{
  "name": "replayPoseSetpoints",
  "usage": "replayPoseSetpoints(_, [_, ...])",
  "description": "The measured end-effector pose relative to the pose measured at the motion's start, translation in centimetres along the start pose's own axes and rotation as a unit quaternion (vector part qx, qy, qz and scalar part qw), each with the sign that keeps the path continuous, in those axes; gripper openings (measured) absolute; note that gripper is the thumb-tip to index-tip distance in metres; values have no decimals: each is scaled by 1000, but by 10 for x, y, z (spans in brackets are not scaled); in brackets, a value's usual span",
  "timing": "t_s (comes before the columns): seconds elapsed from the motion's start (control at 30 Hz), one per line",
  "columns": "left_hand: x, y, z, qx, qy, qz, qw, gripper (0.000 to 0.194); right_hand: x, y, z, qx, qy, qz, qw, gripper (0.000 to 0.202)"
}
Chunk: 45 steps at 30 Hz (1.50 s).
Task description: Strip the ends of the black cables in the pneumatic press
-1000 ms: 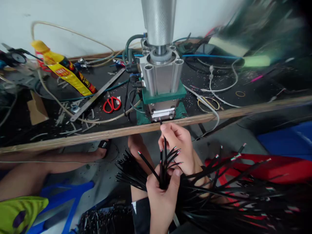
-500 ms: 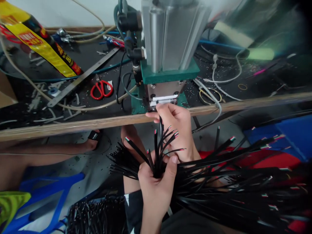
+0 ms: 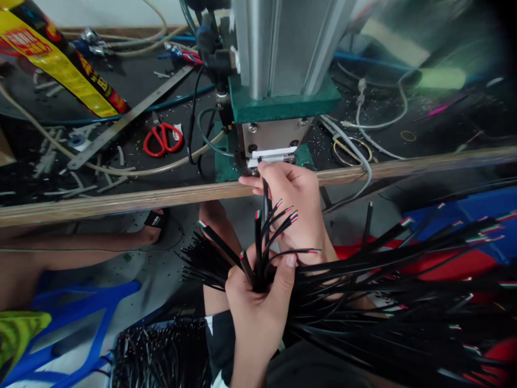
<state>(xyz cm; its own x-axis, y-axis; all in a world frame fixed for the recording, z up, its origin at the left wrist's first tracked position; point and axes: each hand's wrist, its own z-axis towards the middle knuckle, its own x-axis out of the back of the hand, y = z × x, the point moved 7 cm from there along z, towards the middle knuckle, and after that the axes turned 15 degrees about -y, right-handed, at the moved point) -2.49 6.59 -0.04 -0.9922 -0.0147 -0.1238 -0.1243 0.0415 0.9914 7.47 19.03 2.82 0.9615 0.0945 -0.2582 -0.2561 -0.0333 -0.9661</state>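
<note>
Currently, the left hand (image 3: pixel 258 315) is clamping a bunch (image 3: pixel 262 265) of black cables, its thumb and fingers wrapping around them. The stripped ends are fanning upward, presumably so that single cables are staying easy to pick out. The right hand (image 3: pixel 301 196) is pinching one cable (image 3: pixel 265 191) between thumb and finger near its upper end, likely to keep that short length straight. This cable is rising from the bunch to the press (image 3: pixel 274 132), its tip meeting the white strips (image 3: pixel 278 152); whether it is entering a gap is not discernible. The press is standing at the front of the bench (image 3: pixel 169 197), probably for easy reach. The scissors (image 3: pixel 163 140) are lying to its left, clear of both hands.

Compared with one second earlier, the tip is no longer showing its coloured wires below the strips; the right hand is now sitting against the press front. The left hand is maintaining its hold.
</note>
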Motion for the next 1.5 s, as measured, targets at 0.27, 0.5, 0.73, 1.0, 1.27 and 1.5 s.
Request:
replayPoseSetpoints(0.27, [0, 1, 0, -3, -5, -5, 1000, 10, 0, 0, 1, -1, 5, -10, 1000, 50])
replayPoseSetpoints(0.5, [-1, 5, 3, -12, -8, 7, 1000, 10, 0, 1, 0, -9, 13, -6, 1000, 48])
replayPoseSetpoints(0.73, [1, -2, -1, 6, 10, -12, 1000, 15, -1, -1, -2, -17, -8, -2, 1000, 50])
replayPoseSetpoints(1.0, [3, -18, -7, 58, 54, -6, 997, 22, 6, 5, -12, 1, -45, -52, 998, 47])
replayPoseSetpoints(1.27, [3, -47, -21, 100, 92, -145, 980, 49, 9, -9, -38, 97, -111, -100, 984, 47])
replayPoseSetpoints(1.5, [3, -46, -20, 110, 107, -210, 966, 61, 8, 8, -47, 117, -194, 137, 964, 41])
